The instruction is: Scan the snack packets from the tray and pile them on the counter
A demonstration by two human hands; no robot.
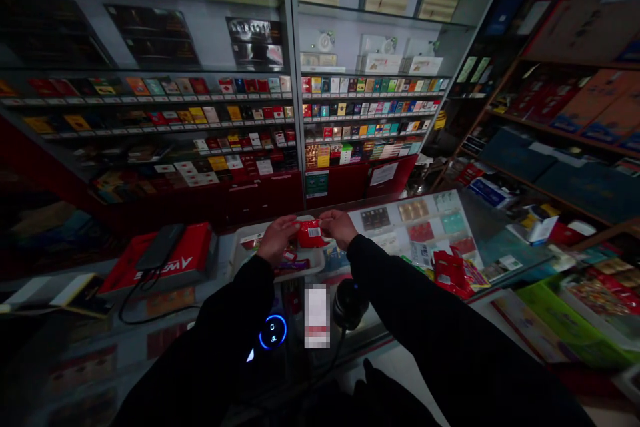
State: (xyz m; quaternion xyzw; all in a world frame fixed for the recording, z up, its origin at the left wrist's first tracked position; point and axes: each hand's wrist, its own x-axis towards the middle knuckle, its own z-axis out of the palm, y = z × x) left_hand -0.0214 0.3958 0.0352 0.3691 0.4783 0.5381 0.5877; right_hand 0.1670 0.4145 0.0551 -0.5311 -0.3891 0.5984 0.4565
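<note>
Stretched between my two hands is a small red packet (311,232) with a white barcode label facing me. The fingers of my left hand (278,238) pinch its left end, and my right hand (341,228) grips its right end. Below the packet, a white tray (316,265) on the glass counter holds several colourful packets, partly hidden by my left hand and sleeve. To the right of my right arm lies a pile of red packets (450,270) with other bright wrappers.
A round black device (350,303) and a blue-lit payment device (273,331) stand nearest me. At left, a red box (200,250) carries a dark device (161,247) with a cable. Shelves of small packs (345,85) rise behind the counter. A green box (550,320) sits at right.
</note>
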